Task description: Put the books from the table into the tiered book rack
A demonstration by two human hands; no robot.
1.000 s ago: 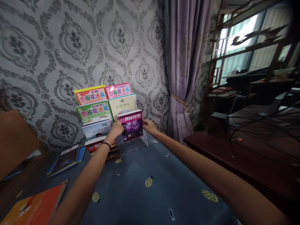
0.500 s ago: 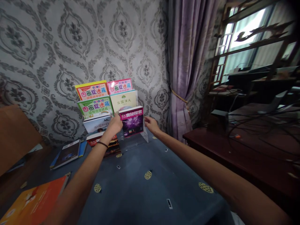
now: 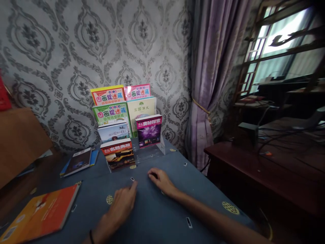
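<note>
My left hand (image 3: 124, 200), slightly blurred, is above the blue tablecloth with its index finger stretched forward and nothing seen in it. My right hand (image 3: 162, 181) hovers to its right, fingers loosely bent, a gap between thumb and fingers, holding nothing. Beyond both stands a clear stepped book rack (image 3: 162, 148). In its right column are a purple book (image 3: 149, 133), a cream book (image 3: 141, 107) and a pink book (image 3: 137, 91). The left column has a red-and-black book (image 3: 118, 156), a pale blue book (image 3: 114, 133), a green book (image 3: 111, 113) and a yellow-edged book (image 3: 108, 96).
An orange book (image 3: 43, 213) lies at the near left of the tablecloth (image 3: 152, 217). Behind it a dark book (image 3: 78, 162) rests on a blue one (image 3: 94, 158). At far left is a cardboard box (image 3: 22, 142). A purple curtain (image 3: 213, 84) and dark red desk (image 3: 236, 166) are right.
Both hands have left the purple book and drawn back toward me, over the tablecloth. The purple book stays upright in the rack. The view has shifted slightly, uncovering the red-and-black book.
</note>
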